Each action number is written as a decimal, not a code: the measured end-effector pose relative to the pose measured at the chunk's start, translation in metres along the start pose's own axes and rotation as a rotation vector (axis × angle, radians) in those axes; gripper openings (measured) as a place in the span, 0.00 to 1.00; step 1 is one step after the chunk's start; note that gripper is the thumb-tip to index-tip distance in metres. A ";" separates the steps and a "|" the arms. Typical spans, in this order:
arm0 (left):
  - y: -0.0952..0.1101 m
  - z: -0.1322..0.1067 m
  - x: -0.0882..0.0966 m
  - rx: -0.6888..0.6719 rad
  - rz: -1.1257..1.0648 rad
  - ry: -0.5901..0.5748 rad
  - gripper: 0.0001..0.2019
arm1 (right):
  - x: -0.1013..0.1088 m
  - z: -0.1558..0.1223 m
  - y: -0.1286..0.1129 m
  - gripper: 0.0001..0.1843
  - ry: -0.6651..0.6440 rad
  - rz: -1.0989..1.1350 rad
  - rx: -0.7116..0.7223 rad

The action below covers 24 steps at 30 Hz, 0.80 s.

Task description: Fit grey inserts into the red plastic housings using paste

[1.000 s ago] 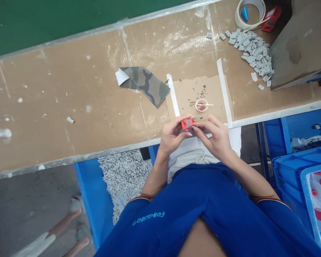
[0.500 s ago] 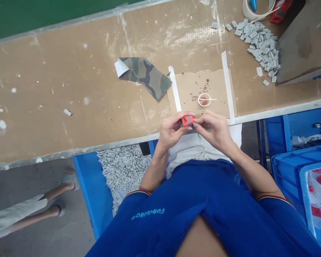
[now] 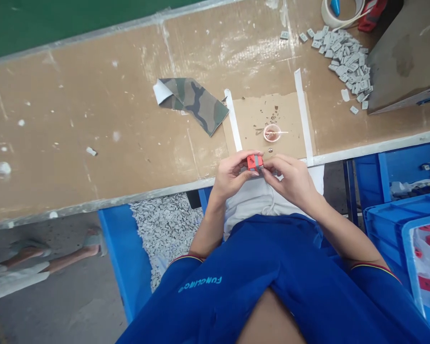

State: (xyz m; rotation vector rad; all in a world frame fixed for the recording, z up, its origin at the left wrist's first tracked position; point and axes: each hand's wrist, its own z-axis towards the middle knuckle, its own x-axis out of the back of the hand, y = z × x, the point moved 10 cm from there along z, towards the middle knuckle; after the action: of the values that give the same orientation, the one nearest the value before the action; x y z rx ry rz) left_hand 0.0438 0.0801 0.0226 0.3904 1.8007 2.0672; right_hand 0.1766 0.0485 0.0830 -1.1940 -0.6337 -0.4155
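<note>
My left hand (image 3: 232, 177) pinches a small red block with a grey piece on its face (image 3: 254, 162), just over the near edge of the brown workbench (image 3: 103, 129). My right hand (image 3: 290, 179) has its fingers closed against the block's right side, pressing at the grey piece. Both hands meet at the block above my lap. A small round cup with a thin stick in it (image 3: 271, 133) stands on a taped cardboard patch (image 3: 268, 112) just beyond the hands.
A camouflage fabric strip (image 3: 195, 102) lies left of the patch. A heap of small grey pieces (image 3: 347, 64) and a tape roll (image 3: 338, 14) are at the far right. Blue bins (image 3: 404, 229) stand right; a bin of grey pieces (image 3: 164, 229) sits below. Another person's legs (image 3: 38, 260) are at lower left.
My hands stay together on the red block, turning it slightly. The other person's legs have shifted left across the floor. The view moved a little.
</note>
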 end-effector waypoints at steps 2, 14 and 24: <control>-0.001 0.000 0.001 0.010 0.028 0.003 0.21 | -0.003 0.004 0.003 0.06 -0.045 0.003 0.006; -0.008 -0.001 0.001 0.066 -0.010 0.012 0.23 | -0.011 0.004 0.011 0.08 -0.105 0.075 -0.067; -0.009 0.001 0.008 0.096 -0.252 0.085 0.27 | -0.008 0.008 0.008 0.05 -0.079 0.410 -0.206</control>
State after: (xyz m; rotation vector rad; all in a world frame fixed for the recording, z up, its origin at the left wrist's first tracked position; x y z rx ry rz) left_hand 0.0377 0.0854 0.0135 0.0943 1.8949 1.8549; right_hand 0.1737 0.0588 0.0739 -1.5038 -0.4043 -0.0878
